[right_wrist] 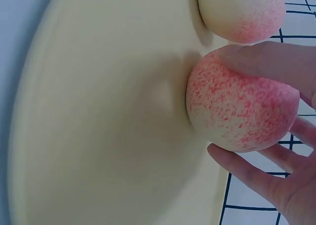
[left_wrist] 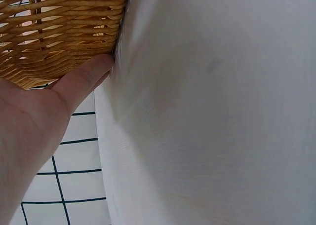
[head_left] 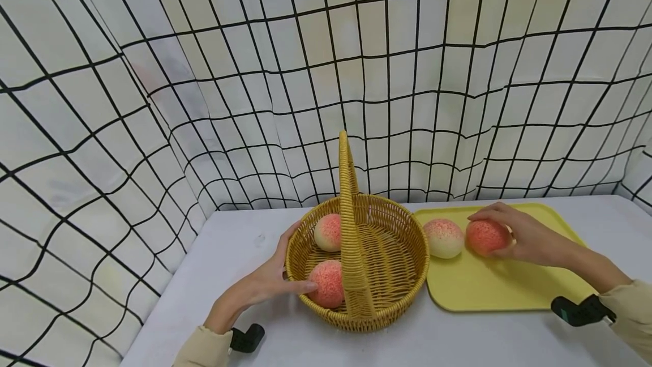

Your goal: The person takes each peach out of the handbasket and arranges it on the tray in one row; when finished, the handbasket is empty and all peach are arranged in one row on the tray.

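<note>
**Four peaches, one basket, one tray**

In the head view we count two peaches in the basket and two on the yellow tray's side of the desk. The left hand has its thumb over the basket's left rim and its fingers outside, so its grip is closed about the wall; the thumb tip reaches the near peach, though we cannot tell whether it presses there. The handle covers part of both that one and the far peach. The right hand has its grip spread to the width of the redder peach, thumb and fingers round it, just beside the paler one. Two black wrist devices show, one per arm.

In the left wrist view we see a finger against the low outside of the basket, which is cut off at the top and left; the thumb is out of sight.

In the right wrist view we count two peaches: the held one, and another cropped by the top edge. We cannot make out whether the held one's underside touches the tray.
</note>
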`<state>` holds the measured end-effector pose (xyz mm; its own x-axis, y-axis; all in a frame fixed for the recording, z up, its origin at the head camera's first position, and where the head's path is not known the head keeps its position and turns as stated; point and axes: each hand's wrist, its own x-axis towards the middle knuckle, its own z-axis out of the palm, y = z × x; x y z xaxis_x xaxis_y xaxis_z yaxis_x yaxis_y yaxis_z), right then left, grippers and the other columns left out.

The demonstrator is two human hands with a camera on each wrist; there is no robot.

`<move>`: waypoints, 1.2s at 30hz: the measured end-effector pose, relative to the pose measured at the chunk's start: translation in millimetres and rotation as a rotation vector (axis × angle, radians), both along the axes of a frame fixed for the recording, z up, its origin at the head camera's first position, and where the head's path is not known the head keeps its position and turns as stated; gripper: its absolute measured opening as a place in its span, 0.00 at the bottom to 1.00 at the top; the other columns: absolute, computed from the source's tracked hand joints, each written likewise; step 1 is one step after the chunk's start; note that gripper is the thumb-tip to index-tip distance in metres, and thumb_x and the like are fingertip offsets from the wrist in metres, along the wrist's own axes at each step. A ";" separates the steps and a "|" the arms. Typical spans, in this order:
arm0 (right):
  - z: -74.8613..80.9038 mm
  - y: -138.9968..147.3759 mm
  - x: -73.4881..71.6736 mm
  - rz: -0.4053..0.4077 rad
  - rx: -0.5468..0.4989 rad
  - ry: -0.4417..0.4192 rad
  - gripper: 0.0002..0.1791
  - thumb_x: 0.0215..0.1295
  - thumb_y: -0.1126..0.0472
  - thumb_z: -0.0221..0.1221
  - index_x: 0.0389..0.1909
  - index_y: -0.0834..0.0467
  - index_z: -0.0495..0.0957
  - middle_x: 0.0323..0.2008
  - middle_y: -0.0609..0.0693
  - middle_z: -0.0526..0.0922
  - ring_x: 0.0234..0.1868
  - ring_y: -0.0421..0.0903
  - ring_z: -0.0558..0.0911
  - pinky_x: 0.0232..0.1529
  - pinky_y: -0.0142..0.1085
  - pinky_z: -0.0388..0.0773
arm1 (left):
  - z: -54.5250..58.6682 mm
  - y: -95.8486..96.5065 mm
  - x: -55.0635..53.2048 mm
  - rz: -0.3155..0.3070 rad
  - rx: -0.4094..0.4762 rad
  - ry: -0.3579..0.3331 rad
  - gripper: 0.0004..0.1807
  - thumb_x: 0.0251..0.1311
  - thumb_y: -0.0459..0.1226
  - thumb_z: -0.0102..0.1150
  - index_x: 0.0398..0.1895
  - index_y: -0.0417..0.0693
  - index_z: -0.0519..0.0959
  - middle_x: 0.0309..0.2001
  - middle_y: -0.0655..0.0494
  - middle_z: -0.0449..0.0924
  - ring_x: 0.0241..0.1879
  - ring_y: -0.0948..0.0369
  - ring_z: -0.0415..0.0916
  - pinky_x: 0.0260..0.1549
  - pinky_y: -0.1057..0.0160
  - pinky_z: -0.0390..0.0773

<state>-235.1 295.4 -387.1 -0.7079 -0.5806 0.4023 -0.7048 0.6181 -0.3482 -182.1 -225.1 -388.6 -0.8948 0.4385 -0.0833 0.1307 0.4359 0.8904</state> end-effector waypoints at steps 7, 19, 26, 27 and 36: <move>0.4 -0.5 1.7 -0.039 -0.024 -0.028 0.36 0.45 0.63 0.83 0.58 0.59 0.81 0.53 0.53 0.80 0.50 0.35 0.75 0.38 0.33 0.80 | 3.6 0.8 -0.5 -0.005 -0.004 0.000 0.70 0.55 0.53 0.77 0.85 0.61 0.30 0.84 0.41 0.39 0.81 0.40 0.46 0.74 0.32 0.49; 43.5 -71.1 20.7 0.051 -0.075 0.120 0.32 0.55 0.66 0.78 0.61 0.49 0.79 0.61 0.50 0.77 0.63 0.51 0.74 0.60 0.37 0.74 | 5.7 -5.0 0.0 -0.003 -0.008 0.008 0.72 0.54 0.54 0.78 0.85 0.59 0.29 0.83 0.41 0.40 0.80 0.41 0.47 0.74 0.32 0.50; 44.5 -158.1 49.9 0.259 -0.322 -0.019 0.27 0.61 0.70 0.73 0.60 0.50 0.79 0.60 0.47 0.78 0.62 0.45 0.78 0.62 0.38 0.78 | -1.4 -7.2 -1.5 -0.022 -0.003 0.011 0.73 0.51 0.56 0.78 0.85 0.60 0.29 0.84 0.41 0.37 0.81 0.40 0.44 0.74 0.31 0.50; 41.0 -168.0 54.0 0.278 -0.329 -0.052 0.26 0.62 0.69 0.72 0.60 0.50 0.79 0.60 0.47 0.78 0.62 0.45 0.77 0.62 0.40 0.78 | -2.2 -6.9 -1.7 -0.028 -0.002 0.007 0.74 0.51 0.56 0.79 0.85 0.60 0.29 0.84 0.41 0.37 0.81 0.40 0.44 0.73 0.31 0.51; 20.5 -228.7 55.7 0.423 -0.275 -0.326 0.24 0.66 0.60 0.72 0.61 0.55 0.80 0.61 0.48 0.79 0.65 0.48 0.75 0.67 0.48 0.73 | -5.0 -6.7 -2.2 -0.066 0.041 -0.022 0.74 0.52 0.55 0.79 0.85 0.63 0.28 0.84 0.39 0.36 0.80 0.39 0.48 0.72 0.35 0.60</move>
